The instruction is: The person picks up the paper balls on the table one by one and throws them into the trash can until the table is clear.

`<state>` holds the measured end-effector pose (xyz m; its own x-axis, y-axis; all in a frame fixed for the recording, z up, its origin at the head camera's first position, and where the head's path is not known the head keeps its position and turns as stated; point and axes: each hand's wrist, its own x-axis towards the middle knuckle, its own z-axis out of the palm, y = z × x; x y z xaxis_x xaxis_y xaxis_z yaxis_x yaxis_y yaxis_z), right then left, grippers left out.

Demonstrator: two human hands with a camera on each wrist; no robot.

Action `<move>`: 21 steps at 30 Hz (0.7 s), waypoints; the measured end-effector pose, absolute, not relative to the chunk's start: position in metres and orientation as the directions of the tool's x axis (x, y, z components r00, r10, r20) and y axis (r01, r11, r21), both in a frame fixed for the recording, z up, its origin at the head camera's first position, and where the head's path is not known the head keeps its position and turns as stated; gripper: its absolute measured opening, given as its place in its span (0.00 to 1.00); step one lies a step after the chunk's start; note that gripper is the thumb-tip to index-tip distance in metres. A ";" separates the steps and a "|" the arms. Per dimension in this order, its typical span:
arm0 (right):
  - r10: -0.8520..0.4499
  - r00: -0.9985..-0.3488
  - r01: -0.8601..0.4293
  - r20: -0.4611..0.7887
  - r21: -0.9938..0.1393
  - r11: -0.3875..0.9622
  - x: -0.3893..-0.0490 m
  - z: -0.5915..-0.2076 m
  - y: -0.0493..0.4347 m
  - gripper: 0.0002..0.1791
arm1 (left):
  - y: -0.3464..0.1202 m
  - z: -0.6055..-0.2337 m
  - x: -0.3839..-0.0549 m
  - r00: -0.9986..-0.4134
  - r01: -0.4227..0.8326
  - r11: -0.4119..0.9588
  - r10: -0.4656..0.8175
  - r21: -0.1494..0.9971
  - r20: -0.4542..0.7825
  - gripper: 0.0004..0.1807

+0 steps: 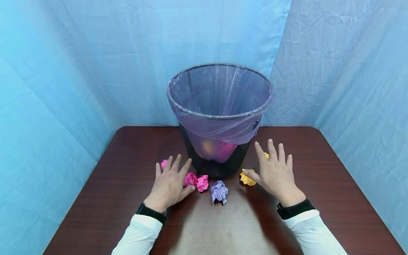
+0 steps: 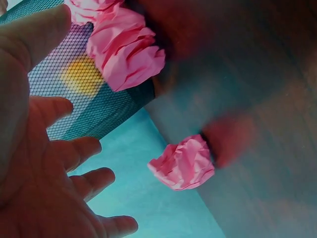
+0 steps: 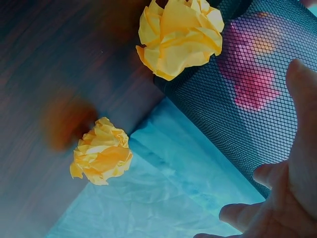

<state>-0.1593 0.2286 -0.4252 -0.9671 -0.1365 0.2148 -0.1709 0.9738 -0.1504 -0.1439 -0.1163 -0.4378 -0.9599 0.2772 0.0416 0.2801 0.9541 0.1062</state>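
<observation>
My left hand (image 1: 170, 184) hovers over the table with fingers spread, holding nothing. Around it are three crumpled pink paper balls: one (image 1: 164, 164) beyond its fingers, another (image 1: 190, 179) beside the thumb, a third (image 1: 202, 183) just right of that. Fingers also spread and empty, my right hand (image 1: 276, 175) is above two crumpled yellow paper balls, the nearer (image 1: 248, 177) by its thumb, the farther (image 1: 266, 156) partly hidden behind its fingers. Between the hands sits a crumpled purple paper ball (image 1: 219, 192). In the right wrist view, both yellow balls (image 3: 181, 39) appear clear of the fingers.
A black mesh wastebasket (image 1: 220, 116) with a translucent purple liner (image 1: 220, 128) stands at the table's back middle. Pink and yellow shapes show through its lower wall. Blue cloth (image 1: 127, 53) hangs behind and beside the dark brown table (image 1: 118, 198).
</observation>
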 end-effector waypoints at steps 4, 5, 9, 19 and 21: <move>-0.137 -0.968 -0.171 0.208 -0.156 0.973 -0.158 -0.426 0.228 0.57 | -0.116 -0.443 -0.144 -0.962 0.274 0.956 0.273 0.106 0.024 0.51; -0.136 -0.969 -0.170 0.208 -0.158 0.973 -0.158 -0.426 0.228 0.57 | -0.116 -0.445 -0.143 -0.961 0.275 0.956 0.274 0.103 0.024 0.51; -0.136 -0.968 -0.171 0.209 -0.158 0.972 -0.158 -0.427 0.227 0.57 | -0.116 -0.451 -0.142 -0.956 0.293 0.952 0.291 0.091 0.036 0.49; -0.146 -0.966 -0.179 0.212 -0.147 0.973 -0.158 -0.432 0.226 0.56 | -0.115 -0.461 -0.142 -0.943 0.329 0.941 0.323 0.081 0.075 0.41; -0.147 -0.967 -0.180 0.207 -0.148 0.973 -0.157 -0.433 0.226 0.56 | -0.115 -0.462 -0.142 -0.942 0.332 0.940 0.326 0.079 0.081 0.40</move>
<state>-0.1575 0.2262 -0.4329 -0.9672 -0.1471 0.2070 -0.1796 0.9725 -0.1480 -0.1419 -0.1151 -0.4620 -0.9418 0.3263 0.0814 0.3324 0.9399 0.0786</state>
